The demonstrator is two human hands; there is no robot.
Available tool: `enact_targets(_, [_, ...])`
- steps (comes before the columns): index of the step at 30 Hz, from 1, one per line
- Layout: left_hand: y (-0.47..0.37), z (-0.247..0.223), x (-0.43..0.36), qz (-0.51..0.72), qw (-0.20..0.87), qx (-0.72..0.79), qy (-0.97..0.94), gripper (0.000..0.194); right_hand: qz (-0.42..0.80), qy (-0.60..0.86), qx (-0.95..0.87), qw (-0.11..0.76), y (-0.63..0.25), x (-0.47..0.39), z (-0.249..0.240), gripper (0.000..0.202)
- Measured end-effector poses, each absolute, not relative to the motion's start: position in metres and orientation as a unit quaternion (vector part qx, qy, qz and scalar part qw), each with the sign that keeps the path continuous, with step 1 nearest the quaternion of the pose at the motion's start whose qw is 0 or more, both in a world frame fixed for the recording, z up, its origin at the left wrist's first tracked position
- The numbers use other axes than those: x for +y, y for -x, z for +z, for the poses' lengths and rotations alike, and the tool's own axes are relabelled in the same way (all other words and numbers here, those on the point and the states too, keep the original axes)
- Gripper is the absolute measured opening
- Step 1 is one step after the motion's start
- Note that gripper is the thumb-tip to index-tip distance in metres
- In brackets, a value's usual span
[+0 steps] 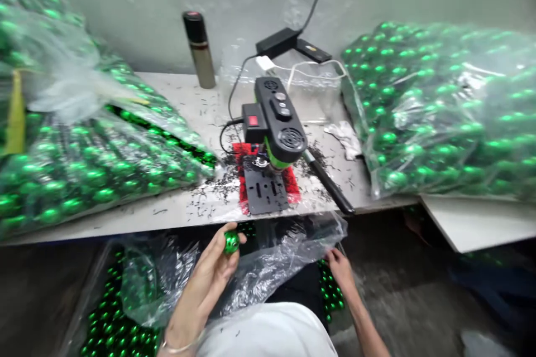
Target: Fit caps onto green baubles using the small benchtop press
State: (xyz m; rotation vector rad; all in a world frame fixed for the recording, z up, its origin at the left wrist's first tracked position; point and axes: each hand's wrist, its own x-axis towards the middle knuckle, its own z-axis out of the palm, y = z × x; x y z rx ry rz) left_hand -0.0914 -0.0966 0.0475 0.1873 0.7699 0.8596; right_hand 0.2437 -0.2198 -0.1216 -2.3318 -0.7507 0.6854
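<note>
My left hand (213,268) is closed on a shiny green ball (231,242), pinched between thumb and fingers in front of the table edge. At the lower right, my right hand (341,270) has its fingers curled closed at the edge of a clear plastic bag (276,259) spread over my lap. Green balls (117,312) lie in the plastic at the lower left, with more beside my right hand. Ahead of my left hand, on the table, stands a small black bench drill press (281,117) with a slotted base plate (268,192) and a lever (330,184).
Large clear bags of green balls stand at the left (104,178) and right (435,106). Black shavings (213,189) litter the white table (167,86). Behind are a flask (200,53), a power adapter (278,42) with cables, and a clear box (234,67). Crumpled tissue (345,139) lies at right.
</note>
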Motion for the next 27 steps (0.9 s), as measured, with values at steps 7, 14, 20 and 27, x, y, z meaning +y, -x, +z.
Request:
enact_targets(7, [0.076, 0.065, -0.057, 0.461, 0.825, 0.326, -0.013, 0.027, 0.237, 0.840, -0.355, 0.335, -0.248, -0.184, -0.082, 0.060])
enact_targets(14, [0.073, 0.063, -0.053, 0.459, 0.803, 0.375, -0.062, 0.050, 0.077, 0.812, -0.409, 0.410, -0.232, -0.178, -0.044, 0.054])
enact_targets(20, [0.058, 0.058, -0.048, 0.465, 0.773, 0.419, -0.102, 0.034, -0.038, 0.792, -0.428, 0.433, -0.228, -0.171, -0.011, 0.045])
enact_targets(27, [0.040, 0.051, -0.034, 0.487, 0.724, 0.446, -0.199, 0.049, -0.044, 0.769, -0.416, 0.483, -0.221, -0.168, 0.004, 0.035])
